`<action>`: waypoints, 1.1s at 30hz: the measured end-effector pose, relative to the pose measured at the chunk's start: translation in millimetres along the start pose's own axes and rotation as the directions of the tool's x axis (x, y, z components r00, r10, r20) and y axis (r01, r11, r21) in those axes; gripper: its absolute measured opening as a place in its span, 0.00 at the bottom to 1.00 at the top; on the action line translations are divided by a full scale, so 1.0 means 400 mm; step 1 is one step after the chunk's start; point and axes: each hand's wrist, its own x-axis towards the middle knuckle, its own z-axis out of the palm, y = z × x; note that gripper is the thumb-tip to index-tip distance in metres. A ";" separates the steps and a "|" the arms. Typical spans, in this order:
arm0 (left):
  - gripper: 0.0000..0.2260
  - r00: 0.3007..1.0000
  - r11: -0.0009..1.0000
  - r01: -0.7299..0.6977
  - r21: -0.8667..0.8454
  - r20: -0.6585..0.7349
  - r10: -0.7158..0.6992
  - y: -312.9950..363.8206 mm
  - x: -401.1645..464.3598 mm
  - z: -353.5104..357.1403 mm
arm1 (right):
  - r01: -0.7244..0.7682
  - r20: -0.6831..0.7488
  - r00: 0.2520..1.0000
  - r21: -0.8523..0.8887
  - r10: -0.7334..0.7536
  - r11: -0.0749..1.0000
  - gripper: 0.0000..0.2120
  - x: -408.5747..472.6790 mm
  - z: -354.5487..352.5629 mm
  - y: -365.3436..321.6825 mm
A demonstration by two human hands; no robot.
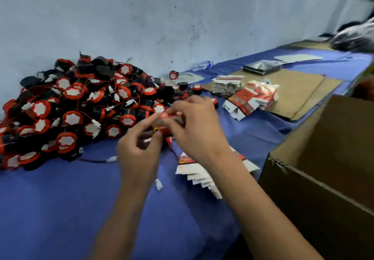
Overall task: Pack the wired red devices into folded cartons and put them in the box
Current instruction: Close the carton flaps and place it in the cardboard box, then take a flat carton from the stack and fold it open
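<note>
Both hands meet at frame centre: left hand [139,148] and right hand [197,124] pinch one small red carton [168,123] (its long axis running left to right). Right hand is nearer the open cardboard box [315,170], lower right.

left hand [139,154]: raised mid-scene, back toward camera, fingers curled, thumb and forefinger pinching | right hand [199,128]: just right of it, slightly farther, fingers curled, fingertips meeting the left's | forearms: bare, converging from near edge
</note>
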 end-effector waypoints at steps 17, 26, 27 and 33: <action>0.16 0.595 0.984 -0.067 0.167 0.798 -0.095 0.084 -0.065 0.606 | -0.332 0.548 0.058 -0.778 0.835 0.533 0.09 -0.085 -0.412 0.479; 0.09 0.798 0.989 0.151 -0.002 0.590 -0.121 0.024 -0.058 0.547 | -0.460 0.089 0.662 -0.736 0.744 0.497 0.06 -0.043 -0.437 0.358; 0.08 0.837 0.987 0.153 0.040 0.525 -0.151 0.003 -0.052 0.523 | -0.490 -0.037 0.757 -0.692 0.652 0.530 0.06 -0.038 -0.432 0.331; 0.13 0.933 0.819 0.201 0.538 0.149 -0.327 -0.139 0.003 0.328 | -0.255 0.216 0.905 -0.413 0.366 0.874 0.06 0.022 -0.185 0.191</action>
